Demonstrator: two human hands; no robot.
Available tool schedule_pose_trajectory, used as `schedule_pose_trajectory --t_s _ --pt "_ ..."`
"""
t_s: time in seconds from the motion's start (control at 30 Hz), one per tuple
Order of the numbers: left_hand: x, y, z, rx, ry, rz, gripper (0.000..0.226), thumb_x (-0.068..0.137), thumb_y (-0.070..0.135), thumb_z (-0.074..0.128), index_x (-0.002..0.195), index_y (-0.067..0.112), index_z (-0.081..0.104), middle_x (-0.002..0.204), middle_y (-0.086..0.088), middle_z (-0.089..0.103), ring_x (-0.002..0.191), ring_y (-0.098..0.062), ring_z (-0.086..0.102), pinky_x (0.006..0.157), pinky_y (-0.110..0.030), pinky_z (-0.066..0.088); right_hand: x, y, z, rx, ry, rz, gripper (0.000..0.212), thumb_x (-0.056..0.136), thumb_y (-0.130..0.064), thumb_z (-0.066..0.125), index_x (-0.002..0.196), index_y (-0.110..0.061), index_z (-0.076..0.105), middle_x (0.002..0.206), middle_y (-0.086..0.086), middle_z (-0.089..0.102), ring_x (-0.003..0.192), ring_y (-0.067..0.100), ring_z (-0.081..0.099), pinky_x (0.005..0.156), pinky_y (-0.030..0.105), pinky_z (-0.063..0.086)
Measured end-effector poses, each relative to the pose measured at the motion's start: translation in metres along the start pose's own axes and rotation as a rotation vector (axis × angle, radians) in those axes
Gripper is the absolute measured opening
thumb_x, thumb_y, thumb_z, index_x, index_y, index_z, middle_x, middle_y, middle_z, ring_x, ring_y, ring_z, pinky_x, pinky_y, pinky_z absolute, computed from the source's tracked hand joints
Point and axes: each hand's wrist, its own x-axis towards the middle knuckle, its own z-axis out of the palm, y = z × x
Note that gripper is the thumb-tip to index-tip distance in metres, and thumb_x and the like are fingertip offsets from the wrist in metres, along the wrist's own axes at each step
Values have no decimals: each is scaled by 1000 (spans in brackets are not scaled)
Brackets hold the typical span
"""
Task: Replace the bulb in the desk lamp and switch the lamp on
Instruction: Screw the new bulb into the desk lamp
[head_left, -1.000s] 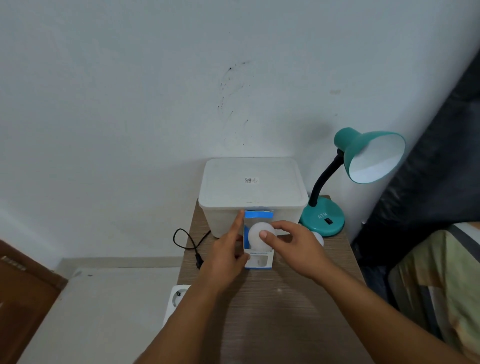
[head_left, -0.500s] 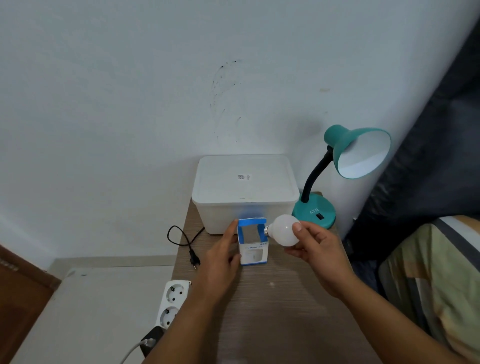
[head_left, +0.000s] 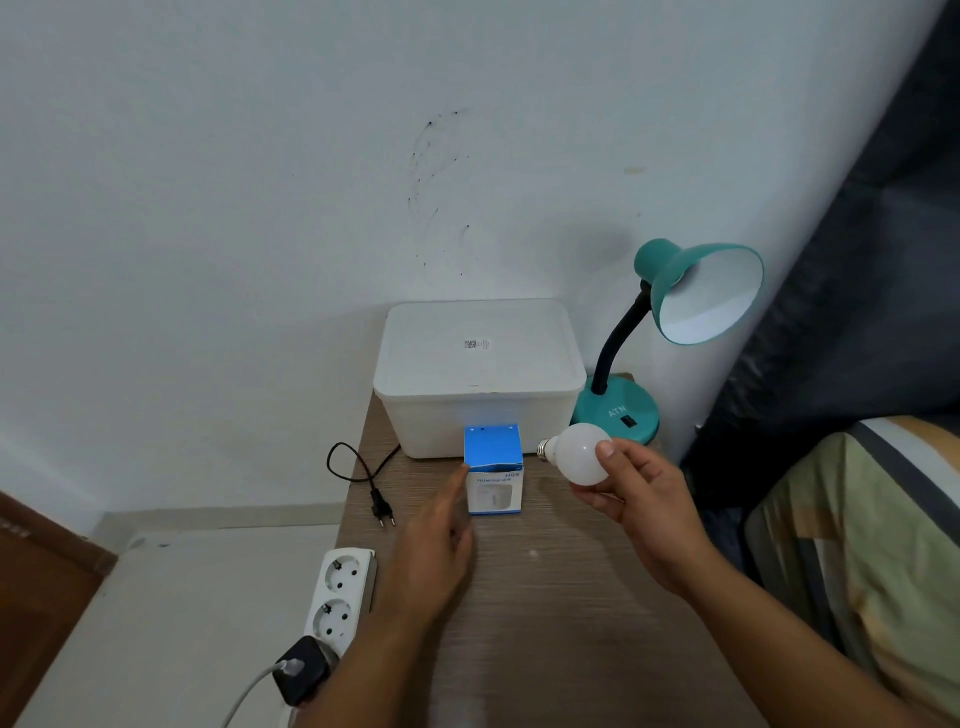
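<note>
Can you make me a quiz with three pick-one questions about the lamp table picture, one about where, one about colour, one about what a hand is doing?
1. Where is the black two-pin plug?
A. lying on the brown wooden table
B. in the white power strip
C. on the white plastic lidded box

2. What colour is the gooseneck desk lamp?
A. red
B. teal
C. yellow

3. What does the right hand do?
A. hangs idle
B. presses the lamp's switch
C. holds the round white bulb

Answers: 1 A, the plug lies loose on the wood. 2 B, shade and base are teal. 3 C, fingers curl round the bulb.
</note>
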Motion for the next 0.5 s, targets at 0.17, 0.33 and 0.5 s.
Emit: schedule_pose_trajectory --t_s 0.17,0.33,0.5 --pt "-3 0 3 37 -4 -6 81 89 18 61 151 52 21 129 12 61 94 -5 57 77 -19 41 -2 2 -3 40 40 0 45 73 -47 70 117 -38 68 113 5 68 96 26 72 78 38 59" --pt "-5 6 0 33 24 8 76 89 20 64 151 46 26 137 12 57 109 -7 58 83 -20 40 -6 5 -7 10 29 -13 31 83 -42 66 114 -41 69 121 7 63 98 26 71 77 34 59" --pt "-3 18 -7 1 84 19 70 91 23 67 150 35 34 140 6 56 118 -13 58 91 -24 46 -7 2 -17 40 66 -40 24 93 -30 62 116 -35 67 121 7 64 103 28 69 76 31 55"
